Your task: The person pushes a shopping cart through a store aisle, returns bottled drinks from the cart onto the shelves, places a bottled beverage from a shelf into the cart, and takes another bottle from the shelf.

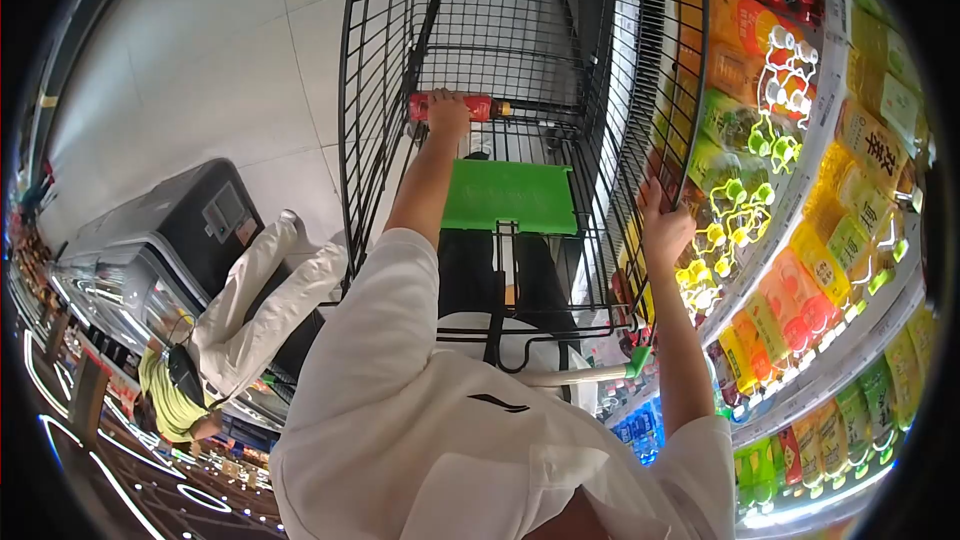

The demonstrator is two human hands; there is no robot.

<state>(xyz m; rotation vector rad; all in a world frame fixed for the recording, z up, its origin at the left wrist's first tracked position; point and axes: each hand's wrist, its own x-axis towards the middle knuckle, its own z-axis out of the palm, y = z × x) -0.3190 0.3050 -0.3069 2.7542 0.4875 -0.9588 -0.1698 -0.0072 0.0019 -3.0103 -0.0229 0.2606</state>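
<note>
Inside the black wire shopping cart [346, 70], my left hand [448, 113] is closed around a red bottle [478, 108]. The bottle lies on its side, its yellowish cap pointing right. My right hand [668, 225] is wrapped round the cart's right side rim, close to the drink shelves. A green plastic panel [508, 196] sits in the near part of the cart, between my arms. The cart's handle [575, 376], with a green end piece, runs in front of my body.
Shelves of bottled drinks [790, 280] curve along the right, very near the cart. To the left are a dark grey display cabinet [170, 220] and a person [240, 310] in a yellow-green top and light trousers. Pale floor tiles [220, 60] stretch along the cart's left.
</note>
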